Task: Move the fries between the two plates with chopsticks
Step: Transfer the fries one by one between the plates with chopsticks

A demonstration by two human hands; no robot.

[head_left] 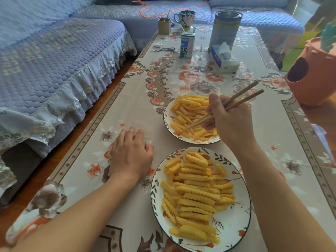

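Two white plates with leaf patterns hold yellow crinkle-cut fries. The far plate sits mid-table and the near plate lies close to me. My right hand grips a pair of wooden chopsticks above the far plate's right side. Their tips reach down among the far fries at the plate's near-left part. Whether the tips pinch a fry is unclear. The near fries lie piled on their plate. My left hand rests flat on the tablecloth, left of the near plate.
A milk carton, tissue pack, tall tin, floral mug and small box stand at the table's far end. An orange pot sits at the right edge. A blue-covered sofa runs along the left.
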